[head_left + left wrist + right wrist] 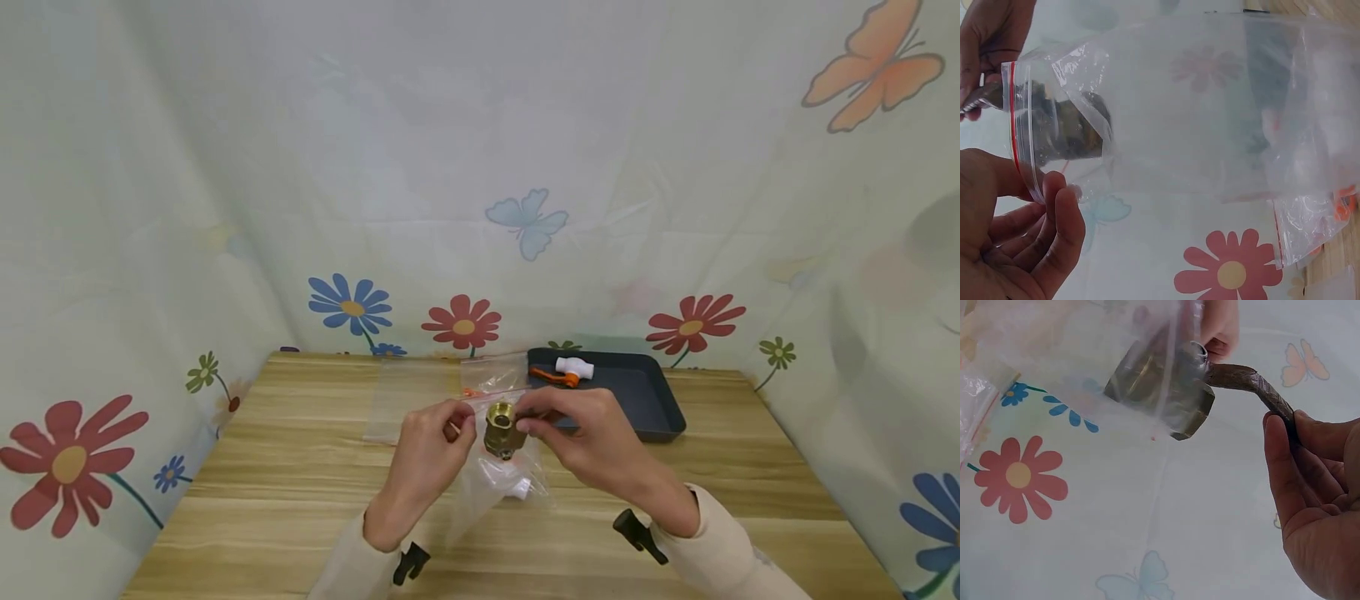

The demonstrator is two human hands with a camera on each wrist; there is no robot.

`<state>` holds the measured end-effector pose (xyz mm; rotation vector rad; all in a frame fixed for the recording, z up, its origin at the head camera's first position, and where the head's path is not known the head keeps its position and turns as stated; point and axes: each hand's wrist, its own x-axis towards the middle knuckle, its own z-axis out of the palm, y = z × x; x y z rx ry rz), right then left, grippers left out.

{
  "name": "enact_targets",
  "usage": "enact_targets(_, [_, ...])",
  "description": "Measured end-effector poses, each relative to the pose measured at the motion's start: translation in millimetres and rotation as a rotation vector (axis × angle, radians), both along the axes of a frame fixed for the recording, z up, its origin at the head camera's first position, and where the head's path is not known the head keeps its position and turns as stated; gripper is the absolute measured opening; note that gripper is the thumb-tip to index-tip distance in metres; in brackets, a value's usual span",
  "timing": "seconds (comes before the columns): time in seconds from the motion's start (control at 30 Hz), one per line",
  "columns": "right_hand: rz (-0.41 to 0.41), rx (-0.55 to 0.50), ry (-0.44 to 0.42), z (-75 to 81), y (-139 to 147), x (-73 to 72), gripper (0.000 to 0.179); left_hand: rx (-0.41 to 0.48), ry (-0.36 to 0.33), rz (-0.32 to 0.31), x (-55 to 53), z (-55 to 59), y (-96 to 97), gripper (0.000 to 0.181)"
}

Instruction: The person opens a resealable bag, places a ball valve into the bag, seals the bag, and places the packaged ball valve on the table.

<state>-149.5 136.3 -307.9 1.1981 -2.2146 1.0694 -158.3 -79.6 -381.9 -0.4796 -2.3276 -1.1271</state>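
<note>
A brass ball valve [501, 427] hangs by its lever handle [1235, 378], which my right hand [600, 437] pinches between thumb and fingers. The valve body sits inside the mouth of a clear zip bag [1172, 112], while the handle sticks out past the red-lined opening. My left hand [431, 446] pinches the edge of that opening between thumb and fingers. Lower down, a white piece [517, 488] shows at the bag; whether it lies inside or behind the plastic I cannot tell.
A dark tray [645, 400] at the back right holds a white valve [574, 367] with an orange handle [555, 377]. Left of it, more clear bags [416, 387] lie flat on the wooden table [300, 475]. A floral curtain [420, 167] hangs behind.
</note>
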Motion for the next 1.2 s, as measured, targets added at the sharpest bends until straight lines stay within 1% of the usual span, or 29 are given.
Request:
enact_targets(0.3, [-0.01, 0.023, 0.008, -17.4, -7.2, -7.4, 0.018, 0.022, -0.013, -0.019, 1.4, 0.8, 2.3, 0.007])
enact_targets(0.53, [-0.028, 0.044, -0.034, -27.8, -10.6, -10.2, 0.014, 0.045, -0.01, -0.024, 2.1, -0.1, 3.6, 0.007])
enact_targets(0.77, [-0.034, 0.069, -0.095, -29.4, -15.2, -10.5, 0.01, 0.07, -0.002, -0.048, 3.3, -0.8, 4.7, 0.007])
enact_targets(0.93, [-0.038, 0.114, -0.132, -33.2, -17.3, -13.5, 0.01, 0.11, -0.012, -0.078, 6.9, 2.0, 6.4, 0.009])
enact_targets(1.2, [-0.046, 0.196, -0.164, -43.0, -20.7, -18.4, 0.008, 0.156, 0.015, -0.1, 13.3, 9.2, 9.3, 0.005])
